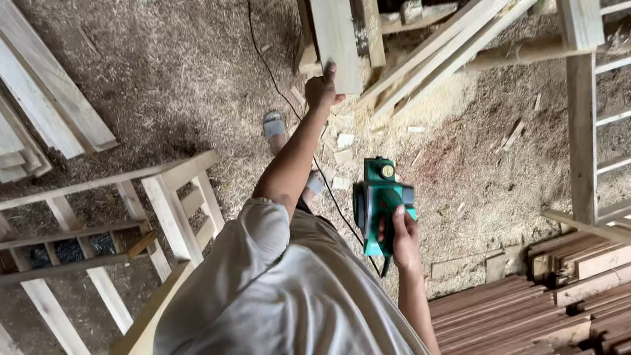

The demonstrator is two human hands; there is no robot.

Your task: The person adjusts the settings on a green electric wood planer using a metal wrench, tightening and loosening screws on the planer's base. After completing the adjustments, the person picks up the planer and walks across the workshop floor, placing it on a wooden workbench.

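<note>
Sawdust [164, 79] is covering the whole floor, with a thin black cord [279, 85] snaking across it from the top centre of the frame down toward the middle. The person's left hand [322, 89] is reaching out to the upper centre and is gripping the lower end of a pale wooden plank [335, 39], fingers wrapped over its edge, thumb at the side. The plank is leaning among other light planks and slats [434, 52] that are fanning toward the upper right. The right hand [402, 240] is clenching the handle of a green electric planer [380, 204], which is hanging just right of centre, near the person's hip, well apart from the plank. A grey short-sleeved shirt [282, 289] is filling the lower centre. Below the left forearm, a foot in a grey sandal [274, 125] is standing on the shavings. A pale wooden frame [171, 210] with rungs is lying at the left, boards [46, 98] are stacking up in the upper left, and reddish-brown planks [526, 309] are piling in the lower right corner.
</note>
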